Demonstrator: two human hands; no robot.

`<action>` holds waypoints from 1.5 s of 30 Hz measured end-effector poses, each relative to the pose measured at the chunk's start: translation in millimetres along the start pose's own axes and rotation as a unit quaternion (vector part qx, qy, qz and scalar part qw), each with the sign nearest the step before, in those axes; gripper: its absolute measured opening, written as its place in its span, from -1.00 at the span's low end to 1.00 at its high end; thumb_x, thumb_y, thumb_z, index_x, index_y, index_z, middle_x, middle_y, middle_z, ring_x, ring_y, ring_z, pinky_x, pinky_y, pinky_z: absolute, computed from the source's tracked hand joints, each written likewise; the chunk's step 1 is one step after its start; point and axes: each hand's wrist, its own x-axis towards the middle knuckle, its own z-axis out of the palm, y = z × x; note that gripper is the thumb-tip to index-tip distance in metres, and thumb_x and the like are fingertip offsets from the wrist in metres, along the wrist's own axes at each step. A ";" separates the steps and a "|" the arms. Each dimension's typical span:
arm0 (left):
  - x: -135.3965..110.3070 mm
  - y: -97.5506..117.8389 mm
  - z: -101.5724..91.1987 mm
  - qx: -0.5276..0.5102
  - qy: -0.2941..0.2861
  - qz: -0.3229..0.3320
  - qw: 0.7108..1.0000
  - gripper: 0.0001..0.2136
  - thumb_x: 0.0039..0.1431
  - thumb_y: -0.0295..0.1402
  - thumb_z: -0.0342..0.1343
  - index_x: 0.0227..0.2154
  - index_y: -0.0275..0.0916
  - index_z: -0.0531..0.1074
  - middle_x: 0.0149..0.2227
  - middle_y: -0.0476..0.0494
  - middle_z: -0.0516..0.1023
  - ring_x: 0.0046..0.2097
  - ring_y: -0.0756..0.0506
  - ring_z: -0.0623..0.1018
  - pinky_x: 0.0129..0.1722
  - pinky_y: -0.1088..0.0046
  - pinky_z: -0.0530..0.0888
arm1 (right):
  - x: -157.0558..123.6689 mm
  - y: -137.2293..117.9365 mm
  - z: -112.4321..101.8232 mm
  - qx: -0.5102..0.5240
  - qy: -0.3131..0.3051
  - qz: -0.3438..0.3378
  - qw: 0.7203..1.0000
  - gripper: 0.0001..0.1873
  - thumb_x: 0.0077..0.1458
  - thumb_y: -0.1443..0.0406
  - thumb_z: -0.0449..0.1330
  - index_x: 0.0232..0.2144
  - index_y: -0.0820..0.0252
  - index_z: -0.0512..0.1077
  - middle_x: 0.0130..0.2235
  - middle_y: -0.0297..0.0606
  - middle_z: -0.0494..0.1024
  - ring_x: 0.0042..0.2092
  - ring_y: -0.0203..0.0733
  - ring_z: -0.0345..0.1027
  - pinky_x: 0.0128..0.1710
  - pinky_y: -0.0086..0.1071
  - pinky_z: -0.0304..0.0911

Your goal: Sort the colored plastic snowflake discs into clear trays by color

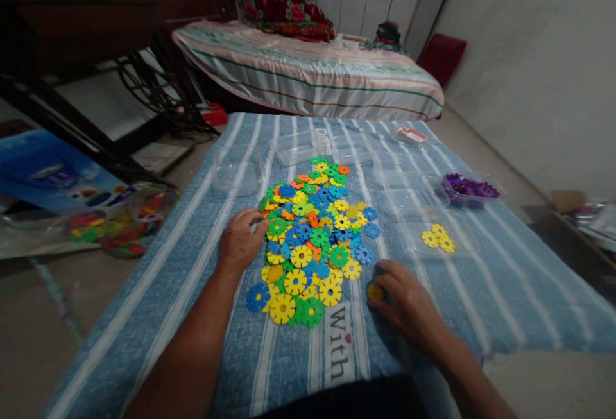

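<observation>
A heap of flat plastic snowflake discs (315, 233) in yellow, green, blue and orange lies on a blue striped cloth (206, 226). My left hand (239, 239) rests at the heap's left edge, fingers curled against the discs. My right hand (402, 297) sits to the right of the heap's near end, fingers pinched on a yellow disc (375, 292). A clear tray (464, 246) to the right holds a few yellow discs (437, 238). Farther right, a clear tub (491, 197) holds purple discs (469, 186).
Empty clear containers (238, 172) stand along the cloth's far side. A bag of coloured pieces (120, 220) lies on the floor at left beside a dark table frame (72, 124). A bed (308, 72) stands behind. A wall runs along the right.
</observation>
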 end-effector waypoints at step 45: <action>-2.0 2.7 -0.5 -0.013 0.002 -0.016 1.000 -0.79 0.11 -0.21 0.07 -0.36 -0.19 0.53 -0.05 -0.21 0.61 0.04 -0.19 0.55 0.16 0.24 0.44 | 36.7 -13.1 42.9 0.030 0.182 -0.090 0.979 -0.84 0.25 0.42 0.10 -0.22 0.17 0.48 -0.10 -0.06 0.58 0.08 -0.01 0.44 0.04 -0.06 0.46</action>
